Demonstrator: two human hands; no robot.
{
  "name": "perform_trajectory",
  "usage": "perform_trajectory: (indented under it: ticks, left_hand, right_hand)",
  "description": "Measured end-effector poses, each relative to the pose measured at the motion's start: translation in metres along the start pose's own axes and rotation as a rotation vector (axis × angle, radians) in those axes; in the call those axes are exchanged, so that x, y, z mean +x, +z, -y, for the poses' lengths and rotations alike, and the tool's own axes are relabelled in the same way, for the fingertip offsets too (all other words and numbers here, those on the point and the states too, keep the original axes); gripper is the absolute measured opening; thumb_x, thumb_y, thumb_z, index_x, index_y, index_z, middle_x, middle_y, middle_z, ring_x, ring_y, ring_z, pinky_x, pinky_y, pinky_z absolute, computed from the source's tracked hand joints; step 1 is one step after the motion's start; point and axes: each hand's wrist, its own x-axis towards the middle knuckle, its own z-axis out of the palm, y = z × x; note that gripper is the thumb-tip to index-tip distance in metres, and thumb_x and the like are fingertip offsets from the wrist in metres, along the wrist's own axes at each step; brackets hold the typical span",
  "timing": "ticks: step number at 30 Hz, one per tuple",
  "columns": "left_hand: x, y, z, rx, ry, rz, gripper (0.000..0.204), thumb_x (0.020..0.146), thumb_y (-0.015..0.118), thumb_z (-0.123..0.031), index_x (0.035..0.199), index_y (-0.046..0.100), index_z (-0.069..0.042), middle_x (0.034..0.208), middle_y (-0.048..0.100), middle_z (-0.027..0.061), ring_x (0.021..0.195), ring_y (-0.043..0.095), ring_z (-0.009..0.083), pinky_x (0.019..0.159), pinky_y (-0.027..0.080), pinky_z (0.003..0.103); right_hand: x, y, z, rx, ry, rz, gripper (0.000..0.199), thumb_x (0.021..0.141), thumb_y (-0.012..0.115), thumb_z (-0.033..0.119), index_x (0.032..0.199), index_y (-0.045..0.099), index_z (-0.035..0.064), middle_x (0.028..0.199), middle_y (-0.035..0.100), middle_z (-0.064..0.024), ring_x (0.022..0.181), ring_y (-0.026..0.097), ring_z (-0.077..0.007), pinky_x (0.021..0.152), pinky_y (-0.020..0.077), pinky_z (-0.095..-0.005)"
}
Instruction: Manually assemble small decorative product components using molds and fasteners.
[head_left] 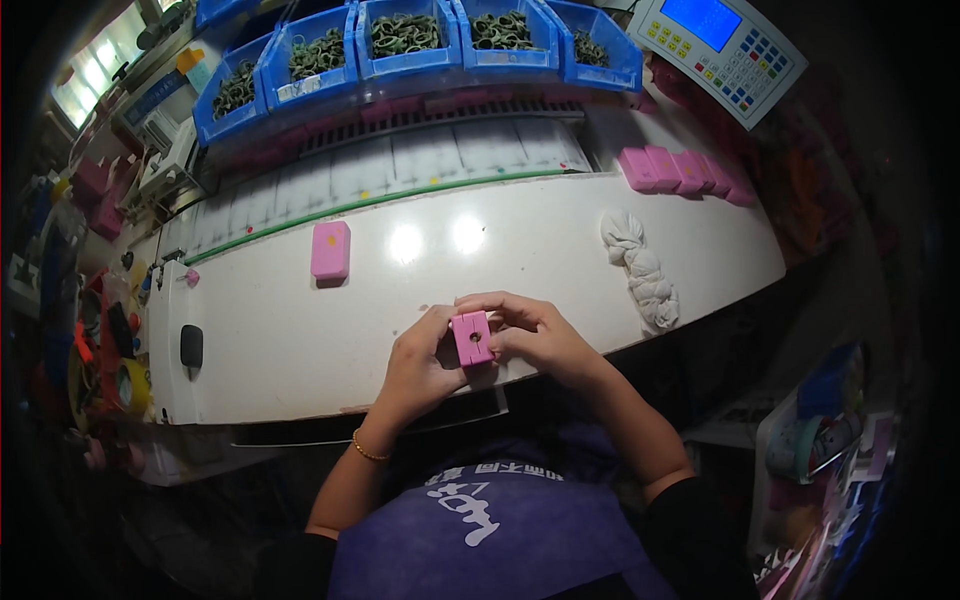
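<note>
Both hands hold a pink block-shaped mould (466, 348) above the near edge of the white table. Its upward face shows a small dark round hole with a metallic-looking rim, and seam lines run across it. My left hand (422, 352) is closed on the block's left side. On the right side, my right hand (540, 338) grips it with the thumb against the near right edge and the fingers curved around the far side. Farther left on the table lies another pink block (330, 250) with a yellow mark on top.
Blue bins (405, 62) of dark greenish rings line the back. A row of pink blocks (650, 170) sits at the far right, beyond a twisted white cloth (640, 270). A keypad device with a blue screen (718, 55) stands back right. A black oval object (191, 346) is at left.
</note>
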Motion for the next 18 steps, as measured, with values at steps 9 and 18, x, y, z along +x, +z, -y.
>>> perform_trajectory:
  ticks: [9, 18]
  left_hand:
    - [0.000, -0.003, -0.005, -0.006, -0.008, 0.026, 0.052, 0.072, 0.086, -0.025, 0.114, 0.063, -0.004, 0.102, 0.067, 0.0111, 0.089, 0.068, 0.0281, 0.079, 0.054, 0.037]
    - [0.001, -0.002, -0.003, -0.022, 0.009, 0.032, 0.052, 0.073, 0.085, -0.021, 0.117, 0.063, -0.004, 0.102, 0.068, 0.0115, 0.090, 0.069, 0.0282, 0.080, 0.054, 0.036]
  right_hand:
    - [0.015, 0.001, 0.012, -0.209, 0.061, -0.020, 0.031, 0.081, 0.063, 0.005, 0.111, 0.066, 0.0005, 0.113, 0.065, -0.0066, 0.089, 0.060, -0.0115, 0.073, 0.0531, -0.0277]
    - [0.011, -0.001, 0.018, -0.254, 0.048, 0.031, 0.027, 0.085, 0.063, 0.008, 0.111, 0.067, 0.0022, 0.118, 0.064, -0.0074, 0.086, 0.061, -0.0109, 0.072, 0.0537, -0.0237]
